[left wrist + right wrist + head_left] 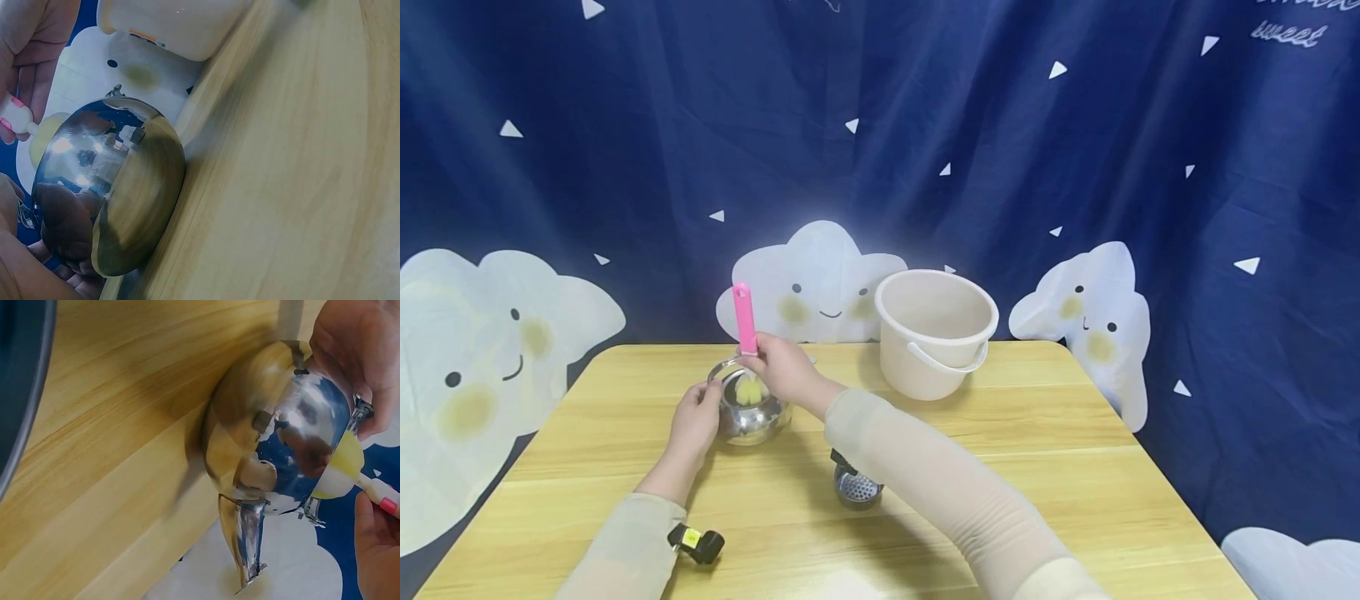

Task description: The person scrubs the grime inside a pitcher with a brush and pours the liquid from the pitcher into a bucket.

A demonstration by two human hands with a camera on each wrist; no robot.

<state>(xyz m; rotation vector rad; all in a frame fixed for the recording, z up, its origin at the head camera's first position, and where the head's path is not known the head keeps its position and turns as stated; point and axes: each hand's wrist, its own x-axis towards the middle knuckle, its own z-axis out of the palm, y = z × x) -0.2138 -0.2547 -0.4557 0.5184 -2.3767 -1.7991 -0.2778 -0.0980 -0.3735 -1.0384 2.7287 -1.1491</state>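
A shiny steel kettle (pixel 752 423) with a short spout (pixel 250 540) stands left of the middle of the table. My left hand (pixel 695 419) grips its side near the rim, some fingers hidden behind the body. With my right hand (pixel 786 368) I hold a sponge brush by its pink handle (pixel 745 318), which points up. Its yellow sponge head (pixel 340 465) sits in the kettle's mouth, partly hidden by the wall. In the left wrist view, the white neck of the brush (pixel 15 119) shows beside my right fingers.
A beige bucket (pixel 925 358) with a white handle stands at the back, right of the kettle. A round metal strainer (pixel 857 489) with holes lies near the right forearm. Behind the wooden table (pixel 1037 475) hangs a dark blue curtain (pixel 925 125) with cloud prints.
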